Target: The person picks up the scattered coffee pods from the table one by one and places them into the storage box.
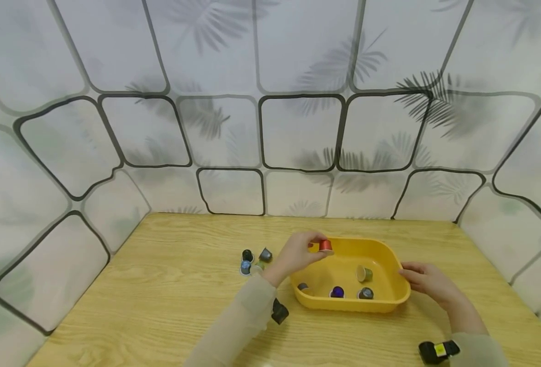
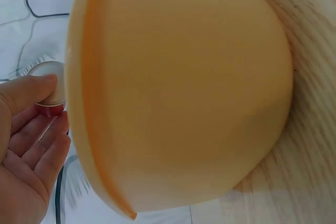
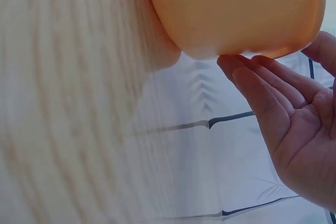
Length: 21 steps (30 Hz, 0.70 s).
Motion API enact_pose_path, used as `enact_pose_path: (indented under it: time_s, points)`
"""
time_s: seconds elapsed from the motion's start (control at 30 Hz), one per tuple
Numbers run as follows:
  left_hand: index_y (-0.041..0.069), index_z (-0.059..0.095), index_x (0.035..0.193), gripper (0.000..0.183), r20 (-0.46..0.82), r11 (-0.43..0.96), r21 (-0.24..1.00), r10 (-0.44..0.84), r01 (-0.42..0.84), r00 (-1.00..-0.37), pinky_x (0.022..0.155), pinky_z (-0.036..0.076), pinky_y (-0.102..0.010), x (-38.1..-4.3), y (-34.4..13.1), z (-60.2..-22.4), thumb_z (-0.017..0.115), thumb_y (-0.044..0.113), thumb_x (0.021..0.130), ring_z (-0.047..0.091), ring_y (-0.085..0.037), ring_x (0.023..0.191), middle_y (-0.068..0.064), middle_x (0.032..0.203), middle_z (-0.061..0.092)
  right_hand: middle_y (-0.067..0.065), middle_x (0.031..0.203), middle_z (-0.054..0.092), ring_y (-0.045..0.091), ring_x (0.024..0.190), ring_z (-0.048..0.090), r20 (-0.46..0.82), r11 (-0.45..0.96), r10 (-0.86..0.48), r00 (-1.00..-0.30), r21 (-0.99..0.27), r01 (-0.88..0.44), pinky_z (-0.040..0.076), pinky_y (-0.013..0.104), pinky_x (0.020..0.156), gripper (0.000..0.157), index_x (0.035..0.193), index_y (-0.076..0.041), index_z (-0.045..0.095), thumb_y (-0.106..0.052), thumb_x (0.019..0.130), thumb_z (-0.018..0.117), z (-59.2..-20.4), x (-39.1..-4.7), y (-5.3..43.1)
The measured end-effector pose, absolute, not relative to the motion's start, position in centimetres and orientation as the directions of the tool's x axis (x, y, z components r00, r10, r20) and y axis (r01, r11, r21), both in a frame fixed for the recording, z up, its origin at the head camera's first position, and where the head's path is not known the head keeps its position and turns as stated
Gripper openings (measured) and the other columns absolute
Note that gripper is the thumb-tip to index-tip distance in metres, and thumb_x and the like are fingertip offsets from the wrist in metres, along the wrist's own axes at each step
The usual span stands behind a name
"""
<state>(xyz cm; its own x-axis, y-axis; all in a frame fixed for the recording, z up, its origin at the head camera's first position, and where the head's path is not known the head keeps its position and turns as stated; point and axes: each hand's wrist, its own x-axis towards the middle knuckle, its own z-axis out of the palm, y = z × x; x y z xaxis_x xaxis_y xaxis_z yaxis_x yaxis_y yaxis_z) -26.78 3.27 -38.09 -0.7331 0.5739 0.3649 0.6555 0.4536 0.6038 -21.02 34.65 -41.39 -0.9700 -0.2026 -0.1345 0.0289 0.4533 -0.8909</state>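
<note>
My left hand (image 1: pixel 298 253) is over the left part of a yellow plastic basin (image 1: pixel 350 305), pinching a red coffee capsule (image 1: pixel 325 245) between thumb and fingers. From the left wrist, the pale lid of that capsule shows under the thumb, and the basin's outer wall (image 2: pixel 189 87) hides part of the fingertips. My right hand (image 1: pixel 428 283) holds the basin at its right end, thumb at the rim and fingers (image 3: pixel 265 90) against the outside wall. Inside the basin lie a green capsule (image 1: pixel 364 273), a purple capsule (image 1: pixel 337 291), a grey capsule (image 1: pixel 366 293) and a partly hidden dark one (image 1: pixel 303 286).
Left of the basin, a black capsule (image 1: pixel 247 255), a blue capsule (image 1: pixel 245 267), a dark grey capsule (image 1: pixel 265 254) and a green one (image 1: pixel 260 265) stand close together on the wooden table (image 1: pixel 169 285). A patterned cloth wall (image 1: pixel 298 193) rises behind the table and along its sides.
</note>
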Motion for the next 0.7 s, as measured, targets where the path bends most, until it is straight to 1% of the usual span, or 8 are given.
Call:
enact_pose_path:
  time_s: [0.1,0.17,0.33,0.53,0.7]
  points:
    - [0.006,0.061,0.106,0.030,0.355,0.441,0.624,0.575,0.645,-0.737,0.077,0.048,-0.025,-27.0,3.7,-37.7,0.067,0.018,0.079,0.057,-0.013,0.091,-0.003,0.100,0.062,0.036,0.125,0.036,0.033,0.107,0.049,-0.142,0.444,-0.207,-0.968,-0.895,0.037,0.047,0.033,0.081,0.056,0.125,0.023,0.028,-0.022,0.094,0.044,-41.5,-21.1,34.8]
    - [0.006,0.060,0.106,0.031,0.351,0.446,0.620,0.579,0.646,-0.736,0.077,0.047,-0.023,-27.2,3.9,-37.5,0.067,0.019,0.079,0.057,-0.011,0.090,-0.002,0.099,0.062,0.035,0.124,0.037,0.032,0.106,0.049,-0.139,0.444,-0.206,-0.969,-0.895,0.034,0.047,0.033,0.080,0.056,0.125,0.022,0.029,-0.022,0.094,0.044,-41.6,-21.1,34.9]
    - [0.006,0.061,0.104,0.030,0.346,0.452,0.601,0.596,0.659,-0.725,0.077,0.046,-0.019,-27.5,4.4,-36.6,0.066,0.023,0.080,0.057,-0.009,0.089,-0.001,0.097,0.062,0.034,0.123,0.040,0.029,0.104,0.051,-0.134,0.442,-0.202,-0.970,-0.896,0.032,0.047,0.033,0.080,0.055,0.124,0.022,0.031,-0.021,0.093,0.045,-41.7,-21.1,34.9]
    - [0.007,0.061,0.103,0.026,0.333,0.444,0.594,0.624,0.671,-0.707,0.078,0.045,-0.018,-28.2,5.0,-35.2,0.066,0.018,0.081,0.056,-0.007,0.089,0.000,0.097,0.061,0.034,0.122,0.040,0.030,0.104,0.051,-0.139,0.447,-0.194,-0.971,-0.894,0.039,0.047,0.033,0.080,0.055,0.124,0.022,0.031,-0.021,0.093,0.045,-41.6,-21.1,34.9]
    - [0.006,0.061,0.101,0.024,0.340,0.447,0.585,0.623,0.677,-0.705,0.078,0.045,-0.019,-28.9,5.4,-34.2,0.067,0.015,0.079,0.056,-0.008,0.086,-0.001,0.094,0.061,0.035,0.123,0.039,0.031,0.105,0.050,-0.142,0.452,-0.195,-0.970,-0.891,0.039,0.047,0.033,0.080,0.056,0.124,0.023,0.030,-0.022,0.093,0.045,-41.7,-21.1,34.9]
